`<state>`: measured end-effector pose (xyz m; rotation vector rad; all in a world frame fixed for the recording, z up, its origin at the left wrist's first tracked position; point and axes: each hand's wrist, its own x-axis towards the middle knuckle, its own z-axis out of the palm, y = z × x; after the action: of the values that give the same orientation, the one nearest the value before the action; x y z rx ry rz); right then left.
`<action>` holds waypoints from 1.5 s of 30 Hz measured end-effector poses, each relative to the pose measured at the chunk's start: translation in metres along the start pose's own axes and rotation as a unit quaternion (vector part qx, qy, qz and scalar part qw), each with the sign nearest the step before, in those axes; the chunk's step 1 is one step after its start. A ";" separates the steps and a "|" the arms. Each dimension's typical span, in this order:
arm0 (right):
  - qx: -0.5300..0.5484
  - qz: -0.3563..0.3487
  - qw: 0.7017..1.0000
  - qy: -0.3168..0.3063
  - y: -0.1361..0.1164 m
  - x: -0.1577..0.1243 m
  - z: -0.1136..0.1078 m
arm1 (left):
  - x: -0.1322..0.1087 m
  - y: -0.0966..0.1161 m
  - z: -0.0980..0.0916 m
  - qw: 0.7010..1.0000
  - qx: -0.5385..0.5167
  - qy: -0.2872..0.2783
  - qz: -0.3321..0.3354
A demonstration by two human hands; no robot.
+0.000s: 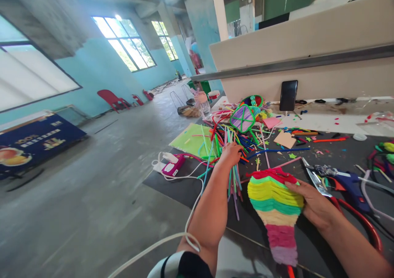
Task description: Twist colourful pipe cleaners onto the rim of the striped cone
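Note:
My right hand [315,202] grips the upper right edge of a flat, balloon-shaped pipe-cleaner craft [275,200], thumb on its front. Its rows run red, green, yellow, teal, beige, magenta and lilac, and a red-orange stem sticks out below. To the left, my left hand [230,154] reaches over a bundle of loose pipe cleaners [235,179] with its fingers curled around some of them. Just which strands it pinches is hidden. A paddle-shaped craft [242,118] with a green frame and purple filling lies beyond that hand.
Scissors [315,177] with red handles and a blue glue gun [351,187] lie right of the craft. A phone [288,95] leans at the back. A magenta power strip [172,166] with a white cable [197,204] sits at the table's left edge, near a green sheet [192,140].

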<state>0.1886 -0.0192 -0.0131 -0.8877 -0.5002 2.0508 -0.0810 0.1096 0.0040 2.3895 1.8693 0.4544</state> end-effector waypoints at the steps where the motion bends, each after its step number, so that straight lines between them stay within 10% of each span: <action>1: 0.001 0.001 1.000 0.001 0.000 0.000 0.000 | 0.000 -0.001 0.000 1.000 -0.001 0.003 -0.003; 11: -0.009 0.003 1.000 -0.003 0.000 0.000 -0.001 | 0.001 -0.025 -0.010 0.997 -0.043 0.057 -0.013; 20: -0.070 -0.001 0.997 0.012 -0.002 -0.002 0.004 | 0.002 0.024 0.000 0.962 -0.210 0.042 0.170; 26: -0.099 -0.022 0.995 0.015 0.000 0.000 0.000 | 0.002 0.001 -0.014 0.949 -0.277 0.145 -0.039; 37: -0.097 -0.002 0.995 0.035 0.000 0.002 -0.003 | -0.068 -0.072 -0.129 0.917 -0.229 0.233 -0.228; 45: -0.085 -0.010 0.996 0.016 0.000 -0.001 0.000 | -0.058 -0.058 -0.061 0.973 -0.104 0.044 -0.202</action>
<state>0.1888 -0.0196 -0.0125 -1.0103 -0.6702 1.9950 -0.1645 0.0618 0.0376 1.8234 2.1493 0.6853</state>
